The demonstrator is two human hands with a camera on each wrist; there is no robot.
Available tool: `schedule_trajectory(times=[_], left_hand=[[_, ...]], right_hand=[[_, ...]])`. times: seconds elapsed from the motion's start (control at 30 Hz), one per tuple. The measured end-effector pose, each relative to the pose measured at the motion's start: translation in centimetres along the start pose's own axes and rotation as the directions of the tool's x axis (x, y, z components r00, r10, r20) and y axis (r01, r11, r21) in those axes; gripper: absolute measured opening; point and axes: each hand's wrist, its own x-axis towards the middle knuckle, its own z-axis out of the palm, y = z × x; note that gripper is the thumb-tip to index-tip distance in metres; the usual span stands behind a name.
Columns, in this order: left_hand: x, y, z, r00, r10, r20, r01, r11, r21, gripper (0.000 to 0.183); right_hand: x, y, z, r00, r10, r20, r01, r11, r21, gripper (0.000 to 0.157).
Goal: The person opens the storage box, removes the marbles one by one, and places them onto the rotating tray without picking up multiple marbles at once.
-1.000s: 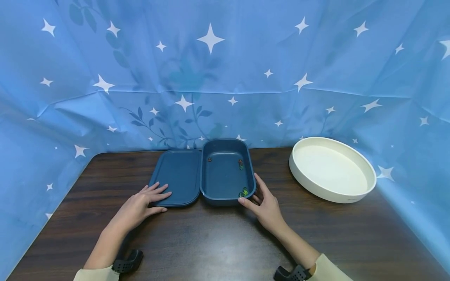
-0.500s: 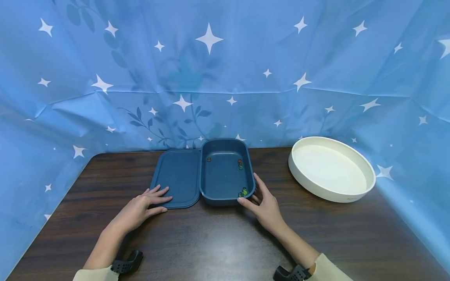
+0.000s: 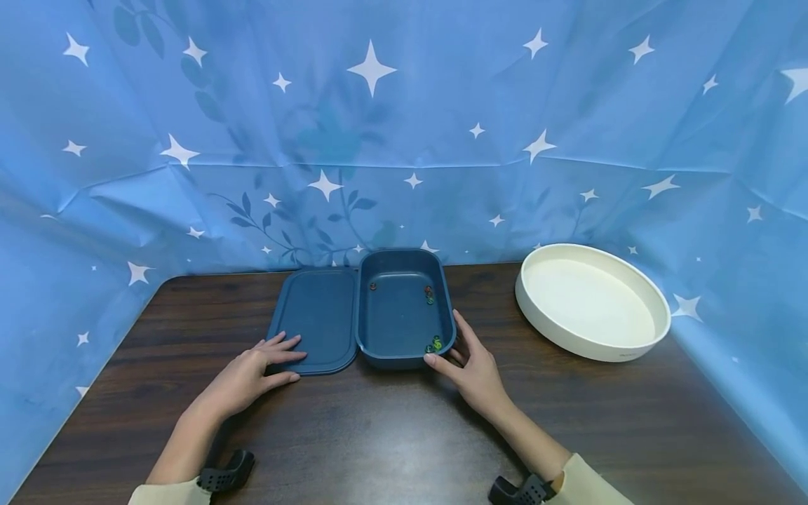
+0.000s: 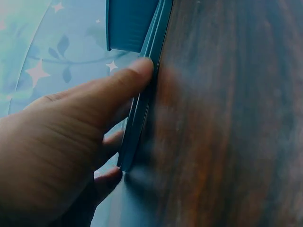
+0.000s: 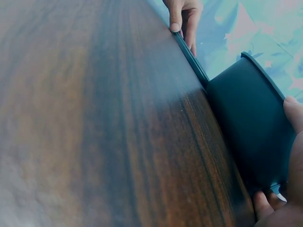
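Note:
A deep blue rectangular box (image 3: 399, 308) stands uncovered on the dark wooden table. Inside it lie several small glassy round pieces: reddish ones and a green one (image 3: 430, 300) toward the back, bright green ones (image 3: 437, 343) in the near right corner. My right hand (image 3: 476, 375) grips that corner, thumb at the rim and fingers round the right side. A flat blue lid (image 3: 325, 315) lies directly left of the box. My left hand (image 3: 249, 375) rests at its near left corner with fingers extended over it; in the left wrist view the thumb (image 4: 142, 68) touches the lid's edge.
A round cream tray (image 3: 593, 298) with a raised wall stands at the back right of the table (image 3: 379, 435). Behind the table's far edge hangs a blue curtain (image 3: 404, 126) with white stars. A dark band sits on each wrist.
Both hands keep their places at the lid and the box. Only the head view has shifted slightly, so everything appears a little further left.

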Motion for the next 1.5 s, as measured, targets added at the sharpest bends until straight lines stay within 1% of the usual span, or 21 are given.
schedule_trajectory(times=[0.07, 0.13, 0.23, 0.3, 0.43, 0.53, 0.63, 0.73, 0.8, 0.9, 0.97, 1.1, 1.2, 1.27, 1.33, 1.43, 1.5], left_hand=[[0.1, 0.3, -0.1, 1.000, -0.002, -0.029, 0.000, 0.999, -0.038, 0.050], [0.3, 1.0, -0.4, 0.997, -0.011, -0.074, 0.004, 0.996, -0.089, 0.052], [0.6, 2.4, -0.9, 0.990, -0.030, -0.138, 0.008, 0.988, -0.153, 0.051], [0.9, 3.6, -1.1, 0.986, -0.046, -0.158, 0.018, 0.985, -0.174, 0.050], [2.0, 5.8, -0.8, 0.984, -0.069, -0.163, 0.036, 0.980, -0.196, 0.052], [3.3, 7.2, 0.0, 0.980, -0.095, -0.172, 0.050, 0.967, -0.251, 0.055], [5.0, 8.4, 0.9, 0.979, -0.123, -0.163, 0.063, 0.942, -0.331, 0.058], [6.7, 9.2, 1.9, 0.983, -0.139, -0.121, 0.078, 0.908, -0.412, 0.061], [7.4, 9.3, 2.6, 0.986, -0.135, -0.096, 0.078, 0.888, -0.453, 0.062], [7.8, 9.3, 3.5, 0.989, -0.120, -0.085, 0.062, 0.863, -0.501, 0.064], [7.8, 9.2, 3.9, 0.990, -0.107, -0.095, 0.046, 0.865, -0.500, 0.068], [7.5, 8.7, 4.5, 0.989, -0.087, -0.117, 0.022, 0.880, -0.475, 0.075], [7.3, 8.4, 4.9, 0.989, -0.085, -0.122, 0.018, 0.882, -0.471, 0.074], [7.4, 8.2, 5.2, 0.988, -0.096, -0.118, 0.029, 0.880, -0.474, 0.072], [7.5, 8.0, 5.6, 0.987, -0.110, -0.121, 0.039, 0.877, -0.479, 0.070], [7.8, 7.7, 6.1, 0.984, -0.115, -0.137, 0.035, 0.875, -0.484, 0.067], [7.9, 7.5, 6.4, 0.982, -0.106, -0.154, 0.018, 0.873, -0.487, 0.067]], right_hand=[[0.0, 0.0, 0.0, 1.000, 0.007, 0.002, -0.007, 1.000, 0.003, 0.095], [0.0, 0.0, 0.0, 1.000, 0.013, 0.006, -0.013, 1.000, 0.006, 0.094], [-0.1, -0.1, 0.0, 1.000, 0.012, 0.009, -0.013, 1.000, 0.008, 0.094], [-0.1, -0.1, 0.0, 1.000, 0.013, 0.007, -0.013, 1.000, 0.007, 0.094], [0.0, -0.1, 0.0, 1.000, 0.017, 0.003, -0.017, 1.000, -0.003, 0.094], [0.0, -0.1, -0.1, 1.000, 0.016, 0.005, -0.016, 1.000, -0.011, 0.095], [0.0, 0.1, -0.4, 1.000, 0.011, -0.001, -0.011, 1.000, -0.009, 0.095], [-0.1, 0.2, -0.5, 1.000, 0.004, -0.012, -0.004, 1.000, -0.007, 0.094], [-0.2, 0.3, -0.4, 1.000, 0.006, -0.017, -0.006, 1.000, -0.009, 0.095], [-0.2, 0.3, -0.1, 1.000, 0.007, -0.016, -0.007, 1.000, -0.008, 0.097], [-0.1, 0.1, 0.0, 1.000, 0.001, -0.014, -0.001, 1.000, -0.003, 0.097], [0.0, -0.2, 0.3, 1.000, -0.011, 0.003, 0.011, 1.000, 0.015, 0.097], [0.0, -0.3, 0.3, 1.000, -0.003, 0.017, 0.003, 1.000, 0.019, 0.096], [-0.1, -0.3, 0.0, 1.000, 0.006, 0.013, -0.006, 1.000, 0.024, 0.091], [0.0, -0.2, -0.4, 1.000, 0.004, -0.005, -0.003, 0.999, 0.050, 0.081], [0.4, 0.0, -1.8, 0.996, -0.056, -0.073, 0.059, 0.997, 0.045, 0.065], [0.9, 0.1, -3.5, 0.982, -0.123, -0.146, 0.128, 0.992, 0.023, 0.057]])
